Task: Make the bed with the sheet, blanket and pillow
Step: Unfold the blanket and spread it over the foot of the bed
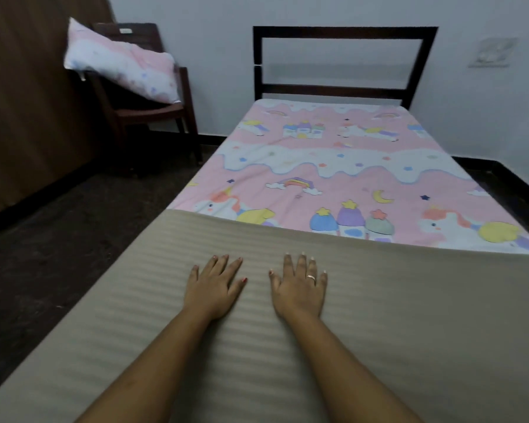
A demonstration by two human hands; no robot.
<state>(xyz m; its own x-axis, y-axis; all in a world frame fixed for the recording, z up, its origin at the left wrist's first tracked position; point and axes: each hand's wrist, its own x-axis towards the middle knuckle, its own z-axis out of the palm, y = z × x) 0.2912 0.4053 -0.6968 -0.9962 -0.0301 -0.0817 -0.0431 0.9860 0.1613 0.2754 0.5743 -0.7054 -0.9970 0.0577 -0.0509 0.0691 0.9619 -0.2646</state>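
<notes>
A pink and white sheet (333, 166) printed with unicorns and castles lies flat over the far half of the bed. A beige ribbed blanket (409, 300) covers the near half, its far edge running straight across the bed. My left hand (215, 285) and my right hand (300, 285) rest palm down on the blanket side by side, fingers spread, holding nothing. A ring shows on my right hand. The matching pink pillow (122, 62) lies tilted on a chair at the far left, off the bed.
A dark wooden chair (153, 111) stands left of the bed head against the wall. The dark headboard (342, 62) rises at the far end. A brown wardrobe or door panel (22, 102) lines the left side. Dark floor runs along both sides of the bed.
</notes>
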